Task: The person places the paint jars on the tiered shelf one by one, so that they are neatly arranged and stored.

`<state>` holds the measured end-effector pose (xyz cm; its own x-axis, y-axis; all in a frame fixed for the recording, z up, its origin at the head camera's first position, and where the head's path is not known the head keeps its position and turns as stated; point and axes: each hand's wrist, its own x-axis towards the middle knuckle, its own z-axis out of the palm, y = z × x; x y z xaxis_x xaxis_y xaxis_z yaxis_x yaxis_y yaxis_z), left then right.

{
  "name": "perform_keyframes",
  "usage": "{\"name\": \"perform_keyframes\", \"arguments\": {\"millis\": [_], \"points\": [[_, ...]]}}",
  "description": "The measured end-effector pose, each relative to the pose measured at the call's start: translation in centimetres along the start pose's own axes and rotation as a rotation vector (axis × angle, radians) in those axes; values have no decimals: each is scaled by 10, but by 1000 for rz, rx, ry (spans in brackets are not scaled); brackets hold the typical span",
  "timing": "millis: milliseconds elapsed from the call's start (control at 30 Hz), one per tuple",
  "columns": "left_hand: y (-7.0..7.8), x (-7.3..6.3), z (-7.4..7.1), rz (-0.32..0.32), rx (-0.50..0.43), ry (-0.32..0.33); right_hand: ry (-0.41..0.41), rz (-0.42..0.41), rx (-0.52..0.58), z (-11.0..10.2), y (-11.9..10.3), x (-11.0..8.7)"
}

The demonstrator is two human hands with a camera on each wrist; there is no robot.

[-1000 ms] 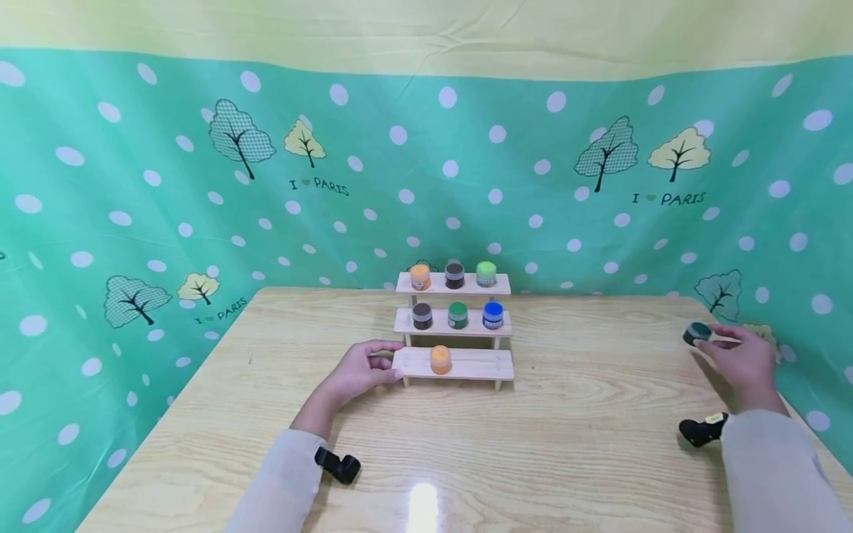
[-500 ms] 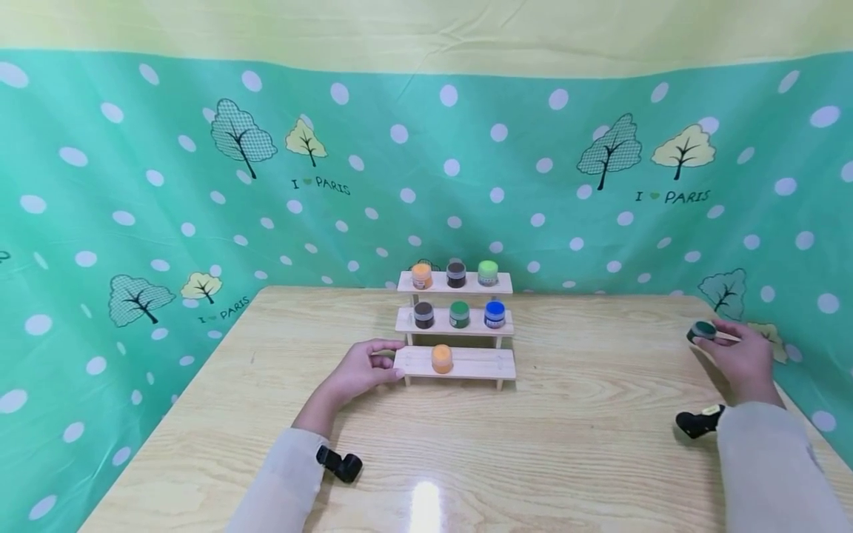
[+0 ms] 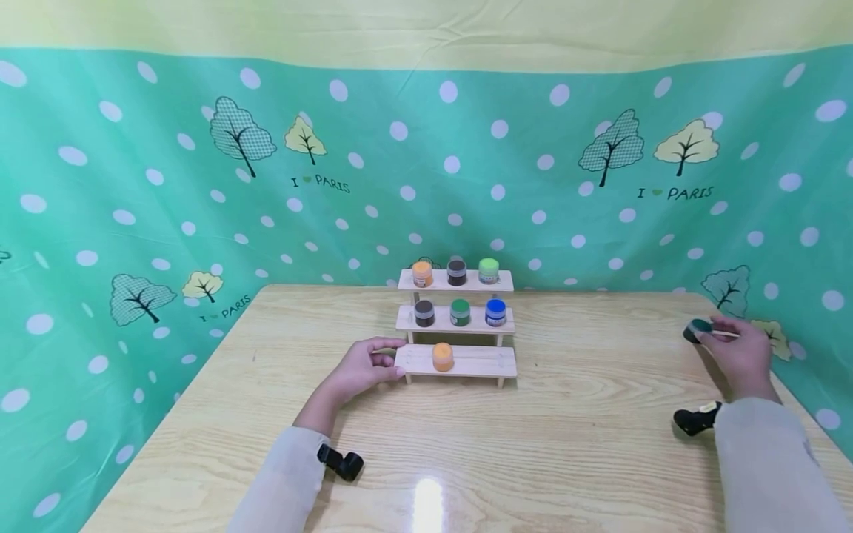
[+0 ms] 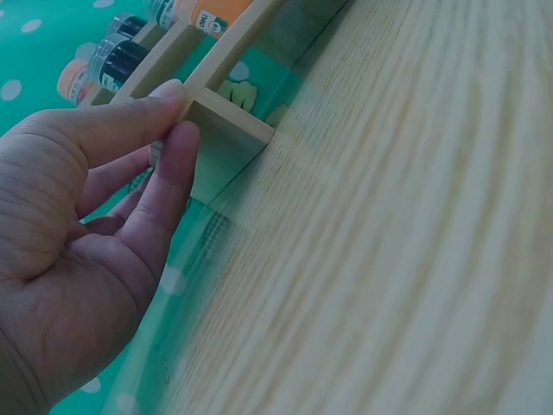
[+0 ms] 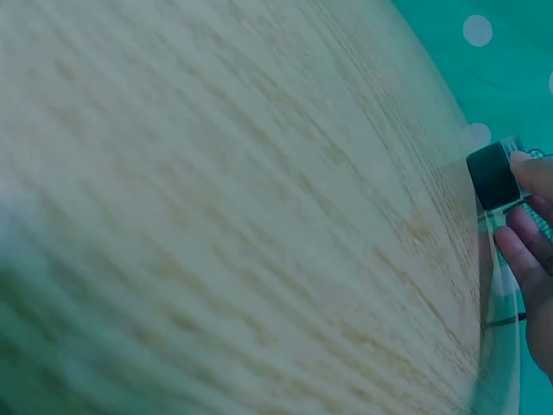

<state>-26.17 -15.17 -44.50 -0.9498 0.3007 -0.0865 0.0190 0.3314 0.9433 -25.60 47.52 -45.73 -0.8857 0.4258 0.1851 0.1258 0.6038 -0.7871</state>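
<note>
In the head view my left hand point(image 3: 360, 368) pinches the left end of the lowest shelf of a three-tier wooden stand point(image 3: 480, 363). The left wrist view shows the thumb and fingertips at that shelf's corner point(image 4: 229, 112). One orange paint jar point(image 3: 443, 357) sits on this lowest shelf. Far to the right, my right hand point(image 3: 743, 357) holds a dark green paint jar point(image 3: 697, 331) between thumb and fingers, close to the table's right edge. The right wrist view catches the same jar point(image 5: 494, 177) at the table surface; whether it touches the wood I cannot tell.
The middle shelf bears a black jar point(image 3: 424, 313), a green jar point(image 3: 460, 312) and a blue jar point(image 3: 495, 312). Above them stand an orange jar point(image 3: 423, 274), a dark jar point(image 3: 456, 272) and a light green jar point(image 3: 489, 271). A dotted curtain point(image 3: 373, 148) hangs behind the wooden table point(image 3: 533, 459).
The right hand and its dark green jar shift very slightly, with the jar a touch further left than half a second ago. The left hand keeps its hold on the shelf.
</note>
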Motion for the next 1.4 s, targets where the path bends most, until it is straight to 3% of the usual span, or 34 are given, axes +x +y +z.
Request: {"name": "perform_keyframes", "arguments": {"millis": [333,667,933,1400], "points": [[-1,0,1,5,13,0,-55,-34,-92,6,-7,-2],[27,-16,3,9,14,-15,-119,-65,-116,14,-12,-9],[-1,-1,0,21,6,-6,-159,-77,-74,17,-12,-13],[-4,2,0,10,-10,-4,-171,-68,-27,20,-12,-12]]}}
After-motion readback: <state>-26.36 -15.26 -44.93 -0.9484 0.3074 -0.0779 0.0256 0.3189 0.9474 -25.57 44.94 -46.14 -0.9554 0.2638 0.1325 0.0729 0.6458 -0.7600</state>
